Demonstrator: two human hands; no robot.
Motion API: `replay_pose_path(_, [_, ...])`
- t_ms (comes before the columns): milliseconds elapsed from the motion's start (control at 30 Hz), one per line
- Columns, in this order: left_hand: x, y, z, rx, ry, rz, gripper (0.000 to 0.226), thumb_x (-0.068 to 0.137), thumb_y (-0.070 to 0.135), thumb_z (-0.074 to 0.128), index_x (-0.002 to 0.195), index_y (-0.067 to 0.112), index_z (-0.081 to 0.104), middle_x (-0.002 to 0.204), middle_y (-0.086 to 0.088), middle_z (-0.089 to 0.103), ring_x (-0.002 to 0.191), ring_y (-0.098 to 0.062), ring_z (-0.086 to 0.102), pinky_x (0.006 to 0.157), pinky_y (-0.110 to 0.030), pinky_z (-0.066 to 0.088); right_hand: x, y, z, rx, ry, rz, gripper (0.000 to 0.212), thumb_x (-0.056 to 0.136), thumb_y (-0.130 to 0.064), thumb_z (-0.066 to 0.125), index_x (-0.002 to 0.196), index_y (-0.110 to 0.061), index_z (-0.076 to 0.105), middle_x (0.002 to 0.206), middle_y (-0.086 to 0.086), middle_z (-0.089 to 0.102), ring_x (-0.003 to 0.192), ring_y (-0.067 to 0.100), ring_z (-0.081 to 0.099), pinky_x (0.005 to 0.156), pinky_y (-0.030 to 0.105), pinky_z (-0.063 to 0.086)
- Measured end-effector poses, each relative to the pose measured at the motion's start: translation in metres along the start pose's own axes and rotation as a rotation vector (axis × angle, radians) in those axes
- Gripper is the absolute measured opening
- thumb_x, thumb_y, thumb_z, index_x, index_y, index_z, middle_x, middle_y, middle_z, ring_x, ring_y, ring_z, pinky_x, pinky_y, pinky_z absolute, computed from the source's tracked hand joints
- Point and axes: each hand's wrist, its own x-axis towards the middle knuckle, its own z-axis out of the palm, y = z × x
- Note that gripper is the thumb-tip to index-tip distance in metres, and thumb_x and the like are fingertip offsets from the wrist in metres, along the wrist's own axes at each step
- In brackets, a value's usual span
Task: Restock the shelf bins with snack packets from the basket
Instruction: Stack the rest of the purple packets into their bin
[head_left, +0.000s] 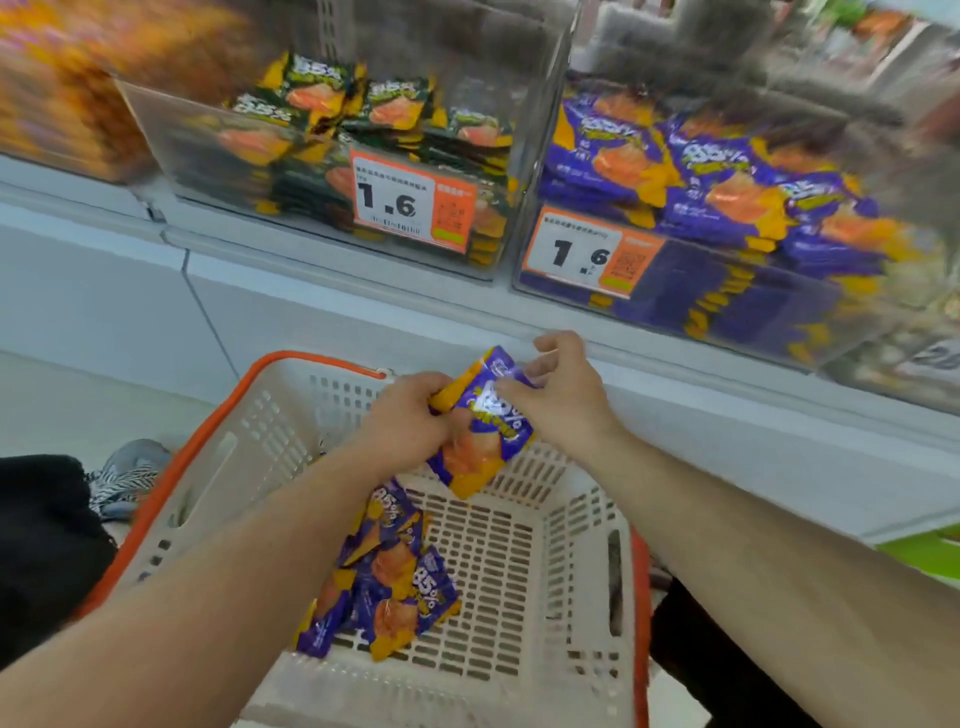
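At frame centre, the left hand (410, 415) and right hand (558, 395) both pinch one purple packet (480, 431); it seems light, soft and slippery, so edges are best

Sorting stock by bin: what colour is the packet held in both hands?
Purple with orange-yellow edges, clearest in the head view.

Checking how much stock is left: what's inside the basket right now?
A few purple snack packets lie on the basket floor at its left. The left forearm covers part of that side, so more may hide beneath.
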Motion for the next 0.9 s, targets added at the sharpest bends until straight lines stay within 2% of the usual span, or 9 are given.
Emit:
replay_pose_path(67, [-0.001, 0.021, -0.005, -0.295, 0.158, -0.015, 0.022, 0.088, 0.006, 0.067, 0.073, 0.022, 0.065, 0.06, 0.009, 0.065, 0.058, -0.003, 0.06, 0.059, -0.021, 0.047, -0.016, -0.016, -0.016, 0.178, 0.252, -0.032, 0.037, 0.084, -0.019, 0.073, 0.102, -0.015, 0.04, 0.088, 0.0, 0.053, 0.062, 0.001, 0.053, 0.058, 0.018, 0.041])
replay_pose_path(167, [-0.001, 0.058, -0.007, -0.668, 0.264, -0.028, 0.013, 0.091, 0.006, 0.064, 0.085, 0.017, 0.069, 0.073, 0.004, 0.073, 0.069, -0.012, 0.069, 0.069, -0.031, 0.056, -0.039, -0.039, -0.037, 0.33, 0.334, -0.096, 0.025, 0.09, -0.014, 0.067, 0.095, -0.011, 0.043, 0.071, -0.002, 0.052, 0.041, -0.005, 0.047, 0.039, 0.006, 0.033])
replay_pose_path(267, [-0.003, 0.089, -0.006, -0.76, 0.253, 0.008, 0.008, 0.091, 0.008, 0.064, 0.094, 0.013, 0.07, 0.09, -0.008, 0.076, 0.083, -0.027, 0.071, 0.079, -0.042, 0.058, -0.051, -0.053, -0.048, 0.336, 0.286, -0.198, 0.023, 0.089, -0.011, 0.067, 0.095, -0.022, 0.048, 0.082, -0.011, 0.057, 0.052, 0.002, 0.053, 0.046, 0.008, 0.04])
replay_pose_path(400, [-0.004, 0.115, -0.005, -0.781, 0.221, 0.052, 0.013, 0.092, 0.011, 0.064, 0.104, 0.011, 0.07, 0.097, -0.008, 0.075, 0.09, -0.029, 0.072, 0.082, -0.043, 0.058, -0.054, -0.064, -0.055, 0.381, 0.253, -0.246, 0.045, 0.088, 0.005, 0.059, 0.103, -0.037, 0.052, 0.087, -0.012, 0.066, 0.062, 0.012, 0.061, 0.053, 0.019, 0.049])
replay_pose_path(500, [0.0, 0.127, -0.006, -0.724, 0.239, 0.077, 0.009, 0.092, 0.014, 0.064, 0.099, 0.015, 0.07, 0.094, -0.005, 0.076, 0.088, -0.026, 0.072, 0.079, -0.042, 0.059, -0.051, -0.069, -0.062, 0.443, 0.275, -0.272, 0.047, 0.088, 0.014, 0.052, 0.109, -0.028, 0.055, 0.084, -0.016, 0.068, 0.072, -0.002, 0.064, 0.066, 0.018, 0.054])
replay_pose_path(600, [0.007, 0.144, -0.01, -0.634, 0.247, 0.124, 0.009, 0.094, 0.016, 0.063, 0.092, 0.015, 0.071, 0.086, -0.004, 0.076, 0.081, -0.02, 0.071, 0.072, -0.036, 0.058, -0.042, -0.08, -0.076, 0.453, 0.292, -0.256, 0.045, 0.087, 0.016, 0.052, 0.111, -0.022, 0.057, 0.085, -0.018, 0.066, 0.07, -0.012, 0.06, 0.065, 0.008, 0.049])
replay_pose_path(733, [0.03, 0.165, -0.025, -0.394, 0.38, 0.29, 0.013, 0.095, 0.023, 0.057, 0.086, 0.023, 0.066, 0.087, 0.004, 0.072, 0.084, -0.015, 0.067, 0.074, -0.035, 0.053, -0.008, -0.098, -0.114, 0.439, 0.357, -0.247, 0.046, 0.087, 0.011, 0.056, 0.109, -0.03, 0.06, 0.111, -0.003, 0.067, 0.096, 0.008, 0.066, 0.076, 0.025, 0.057])
replay_pose_path(833, [0.056, 0.176, -0.04, -0.02, 0.576, 0.542, 0.021, 0.093, 0.027, 0.053, 0.109, 0.019, 0.063, 0.104, 0.005, 0.061, 0.095, -0.014, 0.058, 0.084, -0.032, 0.047, 0.033, -0.111, -0.146, 0.444, 0.388, -0.205, 0.044, 0.087, 0.008, 0.054, 0.114, -0.027, 0.059, 0.112, 0.002, 0.065, 0.089, 0.017, 0.064, 0.062, 0.023, 0.05])
replay_pose_path(900, [0.078, 0.181, -0.047, 0.227, 0.536, 0.596, 0.036, 0.093, 0.028, 0.05, 0.126, 0.015, 0.057, 0.119, -0.002, 0.055, 0.108, -0.018, 0.054, 0.09, -0.032, 0.042, 0.062, -0.119, -0.157, 0.49, 0.379, -0.134, 0.043, 0.085, 0.008, 0.056, 0.119, -0.018, 0.058, 0.108, 0.006, 0.065, 0.084, 0.022, 0.062, 0.06, 0.028, 0.048])
